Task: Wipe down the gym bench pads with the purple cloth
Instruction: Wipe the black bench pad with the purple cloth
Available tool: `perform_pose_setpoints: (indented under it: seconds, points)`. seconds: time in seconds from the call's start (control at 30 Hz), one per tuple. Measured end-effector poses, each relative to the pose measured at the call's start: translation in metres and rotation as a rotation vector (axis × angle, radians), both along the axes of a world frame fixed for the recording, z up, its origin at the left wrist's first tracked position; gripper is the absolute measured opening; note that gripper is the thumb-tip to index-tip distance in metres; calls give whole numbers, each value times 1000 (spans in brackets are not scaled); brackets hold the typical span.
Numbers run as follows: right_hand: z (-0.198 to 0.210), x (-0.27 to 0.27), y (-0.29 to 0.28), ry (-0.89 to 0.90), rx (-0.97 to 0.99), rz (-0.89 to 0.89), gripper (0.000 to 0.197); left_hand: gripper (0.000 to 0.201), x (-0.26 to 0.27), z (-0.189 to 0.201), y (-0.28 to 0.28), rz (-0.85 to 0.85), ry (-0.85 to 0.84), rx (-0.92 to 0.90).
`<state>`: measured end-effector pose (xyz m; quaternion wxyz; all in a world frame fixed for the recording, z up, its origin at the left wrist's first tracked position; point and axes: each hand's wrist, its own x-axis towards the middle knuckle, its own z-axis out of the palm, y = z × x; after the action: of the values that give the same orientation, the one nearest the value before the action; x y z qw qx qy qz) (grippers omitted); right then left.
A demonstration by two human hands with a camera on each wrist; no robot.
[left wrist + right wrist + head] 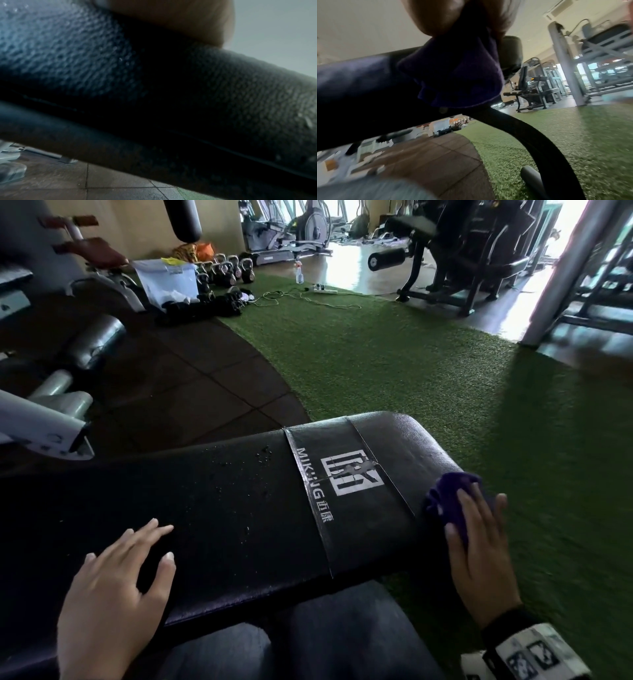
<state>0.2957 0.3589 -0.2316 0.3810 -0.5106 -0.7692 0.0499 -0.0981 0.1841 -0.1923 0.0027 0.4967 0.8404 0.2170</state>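
From the head camera, I had my right hand [479, 546] laid over the purple cloth [448, 501] at the rounded end of the bench [222, 508]. Its fingers [466, 508] lay long and slightly spread on top of the bunched cloth, pressing it down rather than pinching it. My left hand [116, 587] lay flat on the pad well away along its length, fingers [150, 532] straight and fanned, holding nothing, apparently as a brace. Between the two hands I saw beads of liquid [263, 455] on the pad, beyond my left fingertips and near the white logo [351, 474]. To do the stroke well, I judged I should keep the palm flat and draw the cloth from the end back across the logo and through those beads.

From the left wrist camera I saw only the grained black pad [240, 94] close up, with part of the hand [171, 17] lying on it above; how the fingers lay I could not tell here.

From the right wrist camera, the cloth [458, 75] hung bunched below my fingers [440, 16] and draped over the pad's edge [359, 81], with the bench's curved frame leg [530, 142] below. I judged the loose folds should be flattened for fuller contact.
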Motion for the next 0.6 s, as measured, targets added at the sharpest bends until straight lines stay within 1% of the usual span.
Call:
perform_pose_setpoints:
  seconds: [0.07,0.13,0.2,0.23,0.3,0.37,0.43,0.53,0.6]
  points:
    - [11,9,19,142,-104,-118,61,58,1,1,0,-5,2,3]
    - [21,19,35,288,-251,-216,51,58,1,1,1,-3,-1,8]
    - [29,27,45,383,-370,-250,47,57,0,0,1,0,-1,16]
    - [32,29,45,395,-416,-249,46,56,0,-1,1,0,-3,20]
    - [34,32,34,344,-455,-210,50,55,1,-1,1,0,-6,27]
    - [32,35,18,260,-435,-162,58,54,1,-1,1,-2,-3,25]
    - [30,38,10,203,-404,-89,59,53,0,-2,1,-3,-4,17]
    - [36,41,29,159,-411,-4,53,53,-2,-1,4,-8,2,6]
    - [46,43,57,88,-517,44,52,52,-3,0,5,-6,7,5]
